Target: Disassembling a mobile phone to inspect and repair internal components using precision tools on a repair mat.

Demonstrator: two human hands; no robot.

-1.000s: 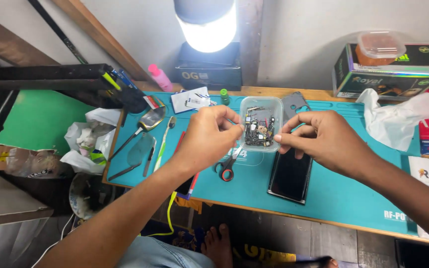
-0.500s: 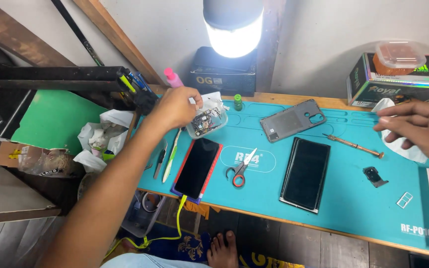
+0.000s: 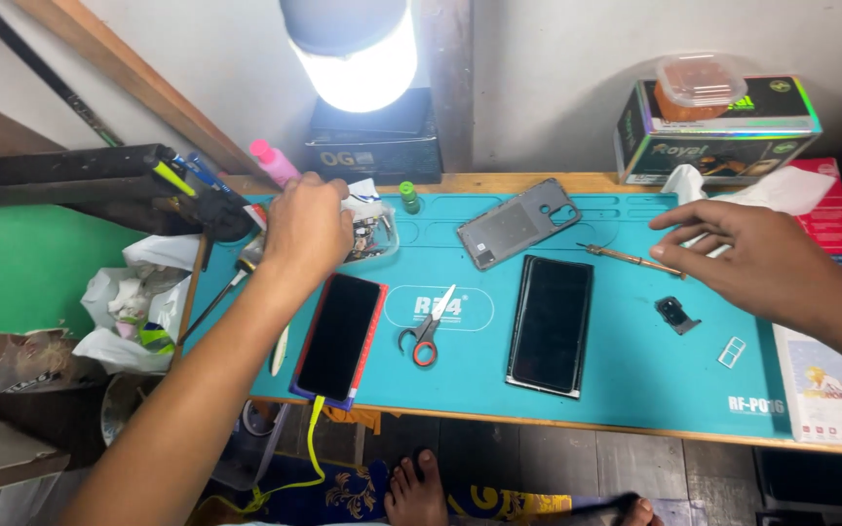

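Clear parts container (image 3: 374, 237) at back-left of teal mat (image 3: 635, 360), left hand (image 3: 306, 232) on it.
Left fingers curled over the container's rim, gripping it; right hand (image 3: 747, 255) hovers open and empty, fingers loosely spread, above thin screwdriver (image 3: 632, 259). Scissors (image 3: 428, 331) between two dark phones.

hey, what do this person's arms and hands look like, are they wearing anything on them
Both forearms are bare right to the frame edge: no sleeves show. The left hand and right hand have no gloves, and no ring, watch, wristband or bracelet is visible. Fingernails look short and unpainted.
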